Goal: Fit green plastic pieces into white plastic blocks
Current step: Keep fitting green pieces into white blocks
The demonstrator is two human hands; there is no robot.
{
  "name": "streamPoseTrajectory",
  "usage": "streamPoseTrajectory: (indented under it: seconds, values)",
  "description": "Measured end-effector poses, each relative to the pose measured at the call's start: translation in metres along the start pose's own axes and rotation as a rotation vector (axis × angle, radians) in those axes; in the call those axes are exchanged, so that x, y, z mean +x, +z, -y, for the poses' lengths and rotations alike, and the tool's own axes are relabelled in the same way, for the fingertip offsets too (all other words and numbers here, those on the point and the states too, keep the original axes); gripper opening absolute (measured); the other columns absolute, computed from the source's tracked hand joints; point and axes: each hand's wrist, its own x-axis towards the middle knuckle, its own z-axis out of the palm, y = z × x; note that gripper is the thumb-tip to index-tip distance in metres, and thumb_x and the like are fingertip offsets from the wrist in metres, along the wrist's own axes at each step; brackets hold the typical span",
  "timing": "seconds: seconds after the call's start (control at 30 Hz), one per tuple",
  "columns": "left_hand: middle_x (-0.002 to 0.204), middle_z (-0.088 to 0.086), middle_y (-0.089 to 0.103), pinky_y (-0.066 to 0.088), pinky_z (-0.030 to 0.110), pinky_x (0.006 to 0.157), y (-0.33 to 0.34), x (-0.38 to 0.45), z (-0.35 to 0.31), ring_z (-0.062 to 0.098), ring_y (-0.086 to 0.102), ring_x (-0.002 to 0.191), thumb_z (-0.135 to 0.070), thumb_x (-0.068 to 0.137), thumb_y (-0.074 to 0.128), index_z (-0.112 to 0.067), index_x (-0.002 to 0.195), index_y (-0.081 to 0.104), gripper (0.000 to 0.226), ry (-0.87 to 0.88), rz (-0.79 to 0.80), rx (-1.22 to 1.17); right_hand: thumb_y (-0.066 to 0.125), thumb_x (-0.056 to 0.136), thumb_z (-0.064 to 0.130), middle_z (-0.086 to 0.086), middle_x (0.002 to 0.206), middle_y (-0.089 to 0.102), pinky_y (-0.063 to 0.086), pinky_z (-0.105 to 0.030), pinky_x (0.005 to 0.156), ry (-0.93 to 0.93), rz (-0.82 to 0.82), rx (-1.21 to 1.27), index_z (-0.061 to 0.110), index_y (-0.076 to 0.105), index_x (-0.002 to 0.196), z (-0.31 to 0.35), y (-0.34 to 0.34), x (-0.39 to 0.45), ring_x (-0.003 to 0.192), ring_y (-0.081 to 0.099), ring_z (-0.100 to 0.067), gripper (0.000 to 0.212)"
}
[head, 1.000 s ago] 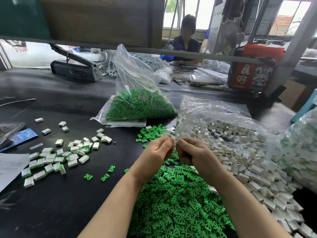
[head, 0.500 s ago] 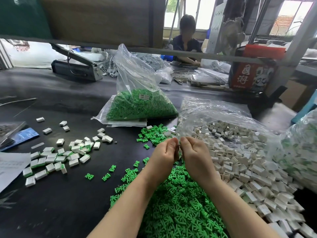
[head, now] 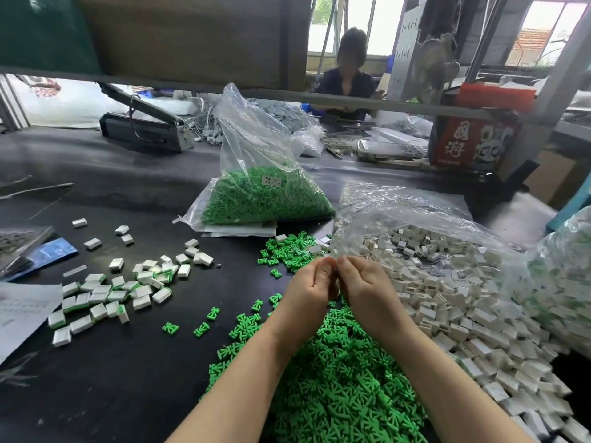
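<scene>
Leftmost, a scatter of finished blocks (head: 105,295), white with green showing at their edges, lies on the dark worktop (head: 96,394), well apart from the hands. Moving right, the left hand (head: 308,294) and the right hand (head: 367,290) are raised together above the near edge of the loose green pieces (head: 335,385); their fingertips meet at the top, thumbs facing one another, fingers curled inward. Judged from that posture, a piece is being pressed into a block between them, but whatever they pinch is hidden behind the fingers; neither a green piece nor a white block can be made out there, so its long axis cannot be told. The relation that governs the next pick: the green heap lies directly beneath and toward the person, under both forearms, equally near either hand, while the heap of white blocks (head: 447,298) lies just beside the right hand, to its right, spilling from a clear bag (head: 399,212). The right hand is therefore nearer the blocks. Behind, a sealed bag of green pieces (head: 265,199) stands beyond reach. At the far right another bag (head: 563,282) is cut off by the frame, its contents blurred.
</scene>
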Motion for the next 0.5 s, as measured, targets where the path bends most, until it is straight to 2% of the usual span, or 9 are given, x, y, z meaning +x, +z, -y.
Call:
streamPoseTrajectory:
  seconds: [0.07,0.13,0.17,0.23,0.27,0.33,0.4,0.5]
  values:
    - [0.078,0.004,0.055,0.048,0.037,0.074,-0.003,0.002,0.002,0.016,0.051,0.077,-0.028,0.108,0.033,0.0,0.093,0.055,0.039,0.013,0.013,-0.086,0.041,0.105,0.018,0.004,0.059,0.053,0.042,-0.042,0.056,0.001,0.027,0.096,0.014,0.058,0.07,0.003,0.001,0.0,0.056,0.048,-0.015,0.039]
    - [0.067,-0.011,0.054,0.045,0.018,0.064,-0.004,0.003,0.002,0.003,0.05,0.064,-0.029,0.107,0.035,-0.015,0.081,0.055,0.035,0.033,0.02,-0.173,0.037,0.105,0.021,-0.001,0.058,0.044,0.037,-0.034,0.049,0.052,0.041,0.279,0.005,0.05,0.071,0.005,0.001,-0.001,0.052,0.041,-0.015,0.04]
    - [0.065,-0.015,0.053,0.044,0.014,0.061,-0.005,0.004,0.002,0.0,0.049,0.062,-0.031,0.105,0.038,-0.022,0.078,0.056,0.034,0.035,0.023,-0.21,0.034,0.106,0.025,-0.002,0.056,0.041,0.033,-0.026,0.046,0.092,0.042,0.353,0.004,0.047,0.071,0.006,0.001,-0.001,0.048,0.038,-0.013,0.042]
    - [0.069,-0.014,0.054,0.045,0.014,0.066,-0.007,0.005,0.003,-0.001,0.05,0.066,-0.038,0.1,0.045,-0.028,0.076,0.059,0.029,0.037,0.013,-0.255,0.03,0.105,0.035,-0.004,0.054,0.038,0.028,-0.018,0.041,0.181,0.041,0.439,0.005,0.046,0.074,0.007,0.0,-0.001,0.043,0.034,-0.01,0.046]
    - [0.071,-0.013,0.055,0.047,0.014,0.066,-0.008,0.005,0.003,-0.001,0.052,0.067,-0.04,0.097,0.046,-0.027,0.078,0.061,0.027,0.056,0.004,-0.256,0.03,0.105,0.039,-0.005,0.055,0.039,0.026,-0.019,0.04,0.225,0.046,0.463,0.008,0.047,0.076,0.008,-0.001,0.0,0.043,0.034,-0.01,0.046]
    - [0.07,-0.013,0.056,0.045,0.011,0.057,-0.01,0.005,0.003,-0.003,0.053,0.062,-0.039,0.099,0.045,-0.022,0.084,0.063,0.029,0.106,-0.016,-0.223,0.031,0.102,0.048,-0.005,0.058,0.044,0.025,-0.022,0.042,0.285,0.062,0.477,0.014,0.048,0.075,0.007,-0.002,0.0,0.045,0.037,-0.011,0.047]
    - [0.07,-0.015,0.059,0.045,0.009,0.055,-0.012,0.006,0.002,-0.005,0.056,0.062,-0.039,0.098,0.045,-0.025,0.09,0.068,0.028,0.148,-0.034,-0.224,0.034,0.094,0.058,-0.005,0.06,0.051,0.025,-0.027,0.046,0.31,0.09,0.469,0.014,0.053,0.076,0.007,-0.003,-0.001,0.049,0.041,-0.012,0.052]
    - [0.088,-0.011,0.07,0.052,0.016,0.066,-0.01,0.004,0.001,0.003,0.066,0.083,-0.04,0.092,0.05,-0.03,0.106,0.069,0.026,0.128,-0.021,-0.253,0.037,0.082,0.069,-0.004,0.065,0.059,0.028,-0.025,0.046,0.384,0.158,0.509,0.012,0.063,0.082,0.006,-0.003,0.001,0.053,0.045,-0.011,0.063]
